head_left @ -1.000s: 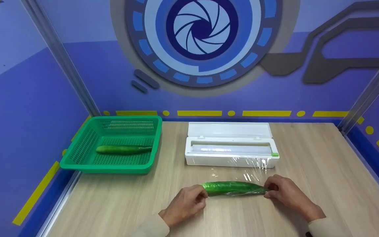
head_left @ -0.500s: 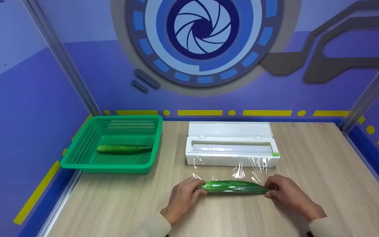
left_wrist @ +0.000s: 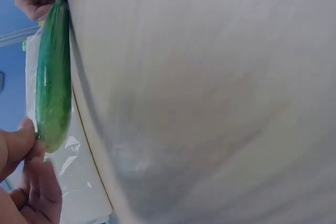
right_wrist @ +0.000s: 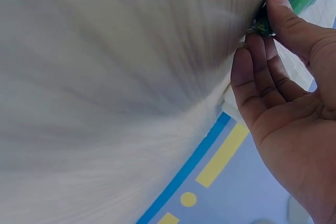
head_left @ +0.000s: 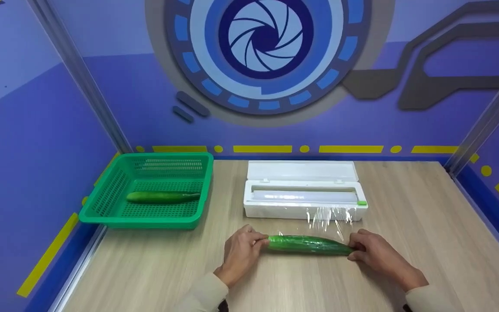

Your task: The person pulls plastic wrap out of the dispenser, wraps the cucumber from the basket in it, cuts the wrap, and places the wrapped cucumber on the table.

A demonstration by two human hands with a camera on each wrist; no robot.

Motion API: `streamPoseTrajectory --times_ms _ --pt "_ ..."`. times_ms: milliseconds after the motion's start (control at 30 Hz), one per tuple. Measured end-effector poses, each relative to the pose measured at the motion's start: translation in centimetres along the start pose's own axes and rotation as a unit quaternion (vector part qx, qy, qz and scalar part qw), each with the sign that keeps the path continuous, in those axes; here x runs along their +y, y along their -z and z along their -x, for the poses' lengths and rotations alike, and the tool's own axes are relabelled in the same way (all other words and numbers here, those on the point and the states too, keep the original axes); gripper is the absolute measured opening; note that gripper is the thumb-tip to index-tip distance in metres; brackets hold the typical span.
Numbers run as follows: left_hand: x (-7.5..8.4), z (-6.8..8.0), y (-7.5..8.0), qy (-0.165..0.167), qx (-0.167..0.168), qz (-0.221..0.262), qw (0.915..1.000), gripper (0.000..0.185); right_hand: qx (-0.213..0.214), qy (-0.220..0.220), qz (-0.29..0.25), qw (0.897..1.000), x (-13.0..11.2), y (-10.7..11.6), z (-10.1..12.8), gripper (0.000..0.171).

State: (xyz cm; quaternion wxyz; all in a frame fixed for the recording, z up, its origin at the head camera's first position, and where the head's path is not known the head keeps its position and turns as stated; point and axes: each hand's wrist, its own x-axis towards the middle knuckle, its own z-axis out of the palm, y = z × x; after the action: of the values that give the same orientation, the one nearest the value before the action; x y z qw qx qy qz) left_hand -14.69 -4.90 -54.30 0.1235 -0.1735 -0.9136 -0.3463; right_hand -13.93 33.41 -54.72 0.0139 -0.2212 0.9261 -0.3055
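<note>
A light wood-grain table (head_left: 154, 268) fills the foreground; purple-blue walls (head_left: 28, 143) enclose it on three sides; the back wall bears a large blue-and-white aperture emblem (head_left: 267, 41) and grey angular shapes (head_left: 440, 82); yellow dashed stripes (head_left: 262, 149) run along the base; metal corner posts (head_left: 80, 78) rise at both sides.

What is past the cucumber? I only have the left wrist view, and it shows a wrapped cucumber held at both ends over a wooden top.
Observer: A white film dispenser, lid open, film trailing to the wrapped cucumber.
Operator: Anything else on the table?
Observer: A green basket at the far left holds a second cucumber.
Operator: How does the right hand grip?
Observer: The right hand pinches the tip, thumb on top; the left hand pinches the other end.
</note>
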Motion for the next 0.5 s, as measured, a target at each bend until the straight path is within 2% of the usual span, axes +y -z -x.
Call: streamPoseTrajectory --times_ms 200,500 --pt "-0.7 -1.0 0.4 0.013 -0.038 0.042 0.9983 0.006 0.002 -0.003 0.004 1.0 0.0 0.1 0.0 0.023" --pt "-1.5 -1.5 0.4 0.057 -0.071 0.137 0.9863 0.008 0.005 -0.004 -0.007 1.0 0.1 -0.1 0.2 0.022"
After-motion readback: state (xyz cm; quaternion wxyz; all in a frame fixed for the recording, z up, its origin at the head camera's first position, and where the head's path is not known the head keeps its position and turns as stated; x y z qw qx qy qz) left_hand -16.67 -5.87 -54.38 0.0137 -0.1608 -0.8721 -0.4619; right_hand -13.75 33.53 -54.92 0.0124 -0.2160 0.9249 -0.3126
